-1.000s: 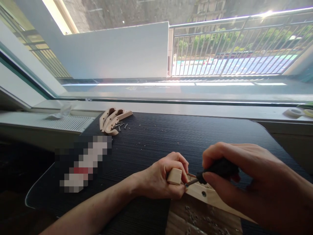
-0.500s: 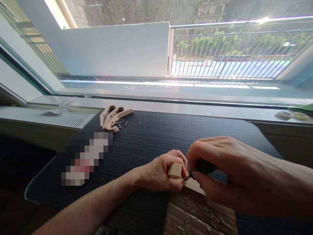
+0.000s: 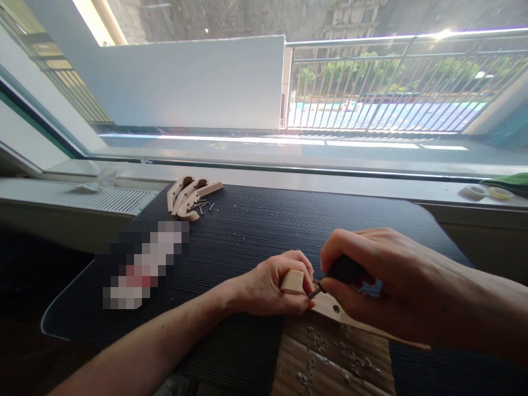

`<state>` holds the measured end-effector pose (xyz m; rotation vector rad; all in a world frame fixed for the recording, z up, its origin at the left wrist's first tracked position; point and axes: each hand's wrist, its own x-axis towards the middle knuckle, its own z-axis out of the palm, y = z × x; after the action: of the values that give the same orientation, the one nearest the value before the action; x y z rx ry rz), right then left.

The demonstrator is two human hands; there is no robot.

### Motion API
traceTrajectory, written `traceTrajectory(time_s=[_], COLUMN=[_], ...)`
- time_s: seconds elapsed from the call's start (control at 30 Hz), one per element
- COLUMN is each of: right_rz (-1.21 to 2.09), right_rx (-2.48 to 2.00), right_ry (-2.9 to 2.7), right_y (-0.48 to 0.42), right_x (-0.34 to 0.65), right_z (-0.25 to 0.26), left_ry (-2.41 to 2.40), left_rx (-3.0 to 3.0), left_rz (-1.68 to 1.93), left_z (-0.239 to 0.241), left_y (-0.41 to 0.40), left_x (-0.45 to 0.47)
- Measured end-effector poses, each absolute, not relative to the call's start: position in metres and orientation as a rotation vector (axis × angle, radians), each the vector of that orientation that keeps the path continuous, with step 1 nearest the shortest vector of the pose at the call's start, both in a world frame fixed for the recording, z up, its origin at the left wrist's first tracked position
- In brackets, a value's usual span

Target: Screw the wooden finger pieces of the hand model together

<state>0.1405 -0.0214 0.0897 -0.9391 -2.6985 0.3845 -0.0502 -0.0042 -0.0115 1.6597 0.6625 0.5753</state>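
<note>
Working before a wide window (image 3: 198, 88), I have both hands over a dark, grained tabletop (image 3: 256, 220). My right hand (image 3: 375, 275) is clamped around a dark-handled screwdriver (image 3: 344, 268), its shaft angled down beside my left fingertips. Nearer me lies a brown board (image 3: 350, 379), strewn with small bits. My left hand (image 3: 284, 280) is closed on a pale wooden piece (image 3: 324, 305) that lies across the board's far end and runs beneath my right hand. Curved wooden pieces (image 3: 210, 188) sit side by side at the tabletop's far left, with loose screws (image 3: 212, 207) scattered just beside them.
</note>
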Motion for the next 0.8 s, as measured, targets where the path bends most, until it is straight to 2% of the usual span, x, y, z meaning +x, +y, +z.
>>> traceTrajectory(time_s=[0.17, 0.47, 0.67, 0.8], right_rz=[0.317, 0.416, 0.298, 0.363], right_rx=[-0.933, -0.784, -0.880, -0.921], right_ry=[-2.681, -2.859, -2.814, -2.867], right_y=[-0.019, -0.017, -0.014, -0.015], right_x=[0.141, 0.133, 0.132, 0.129], right_z=[0.088, 0.109, 0.102, 0.111], left_ry=[0.669, 0.712, 0.689, 0.687], left_rx=[1.662, 1.766, 1.686, 1.737], left_rz=[0.591, 0.626, 0.611, 0.611], left_z=[-0.008, -0.013, -0.009, -0.009], left_y=[-0.005, -0.005, -0.005, -0.005], left_x=[-0.048, -0.050, -0.049, -0.051])
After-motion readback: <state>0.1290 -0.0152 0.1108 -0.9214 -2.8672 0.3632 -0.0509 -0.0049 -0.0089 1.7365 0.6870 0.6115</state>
